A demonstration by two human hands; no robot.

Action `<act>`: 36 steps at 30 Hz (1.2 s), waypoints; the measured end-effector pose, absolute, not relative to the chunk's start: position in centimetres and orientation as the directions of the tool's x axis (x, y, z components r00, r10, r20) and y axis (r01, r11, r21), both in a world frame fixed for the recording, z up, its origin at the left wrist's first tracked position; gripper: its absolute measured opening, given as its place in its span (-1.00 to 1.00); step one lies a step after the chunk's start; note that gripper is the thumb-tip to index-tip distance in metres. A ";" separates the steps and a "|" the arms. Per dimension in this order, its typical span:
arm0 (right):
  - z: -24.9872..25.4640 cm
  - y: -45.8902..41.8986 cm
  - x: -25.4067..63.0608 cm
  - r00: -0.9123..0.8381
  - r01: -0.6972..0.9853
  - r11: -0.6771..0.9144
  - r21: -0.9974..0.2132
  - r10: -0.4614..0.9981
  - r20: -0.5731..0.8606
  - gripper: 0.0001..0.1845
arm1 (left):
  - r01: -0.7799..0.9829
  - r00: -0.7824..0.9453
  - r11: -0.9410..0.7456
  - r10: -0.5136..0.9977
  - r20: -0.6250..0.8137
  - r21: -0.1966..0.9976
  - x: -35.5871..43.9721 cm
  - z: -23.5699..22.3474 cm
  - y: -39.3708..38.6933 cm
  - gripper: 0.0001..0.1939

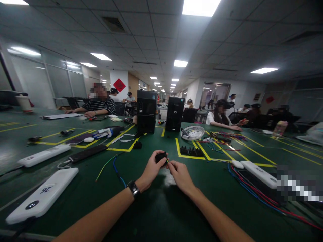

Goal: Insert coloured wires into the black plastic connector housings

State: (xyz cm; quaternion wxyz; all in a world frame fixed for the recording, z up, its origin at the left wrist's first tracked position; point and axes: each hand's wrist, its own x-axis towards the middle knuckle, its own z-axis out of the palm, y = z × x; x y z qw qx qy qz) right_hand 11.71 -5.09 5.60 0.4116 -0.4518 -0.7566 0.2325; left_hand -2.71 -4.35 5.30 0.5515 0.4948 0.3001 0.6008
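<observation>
A broad green bench is marked out with yellow tape. Above it, near its middle, a small black component is gripped in the left hand, while a thin yellow-green wire at its side is pinched by the right hand; the hands are held close together. Two black computer towers are stood ahead, with a white basket placed just beside the right one. Black parts are lined up inside a taped outline. Beyond, seated people are seen at work, and the long room is lit by ceiling panels.
</observation>
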 end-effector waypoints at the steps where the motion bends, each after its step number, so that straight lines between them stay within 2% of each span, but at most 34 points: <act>1: 5.7 -5.2 11.6 -0.258 0.490 0.484 -0.725 0.875 0.409 -0.68 | -0.324 0.082 -0.234 0.958 0.274 0.917 -2.7 5.4 -4.5 -0.65; 4: 5.8 -5.5 11.4 -0.269 0.473 0.482 -0.737 0.876 0.400 -0.67 | -0.254 0.056 -0.279 0.952 0.302 0.926 -2.6 6.0 -4.8 -0.69; 9: 5.9 -6.0 11.0 -0.290 0.447 0.507 -0.737 0.862 0.416 -0.65 | -0.235 0.039 -0.277 0.955 0.294 0.932 -2.6 7.0 -5.4 -0.70; 13: 6.2 -6.7 10.7 -0.341 0.404 0.528 -0.747 0.845 0.412 -0.67 | -0.186 -0.034 -0.356 0.934 0.357 0.916 -2.6 7.5 -5.6 -0.69; 17: 6.7 -7.7 10.4 -0.358 0.342 0.499 -0.796 0.853 0.381 -0.65 | -0.117 -0.088 -0.426 0.904 0.417 0.897 -2.8 8.1 -5.9 -0.69; 24: 5.8 -7.5 10.0 -0.311 0.281 0.394 -0.875 0.900 0.306 -0.64 | -0.134 -0.093 -0.452 0.892 0.443 0.882 -2.6 8.1 -5.8 -0.66; 28: 5.1 -6.6 9.8 -0.329 0.223 0.291 -0.931 0.921 0.209 -0.64 | -0.157 -0.106 -0.435 0.900 0.423 0.887 -2.4 7.5 -5.4 -0.61; 31: 5.0 -6.2 10.0 -0.346 0.152 0.264 -0.953 0.917 0.199 -0.64 | -0.182 -0.069 -0.411 0.912 0.405 0.893 -2.6 7.7 -5.3 -0.55; 33: 5.2 -6.1 10.3 -0.345 0.121 0.260 -0.958 0.916 0.205 -0.64 | -0.227 0.000 -0.355 0.931 0.364 0.907 -2.9 8.1 -5.1 -0.50; 36: 5.6 -6.1 10.8 -0.332 0.105 0.265 -0.958 0.918 0.218 -0.64 | -0.356 0.171 -0.182 0.952 0.255 0.917 -3.4 8.7 -4.5 -0.47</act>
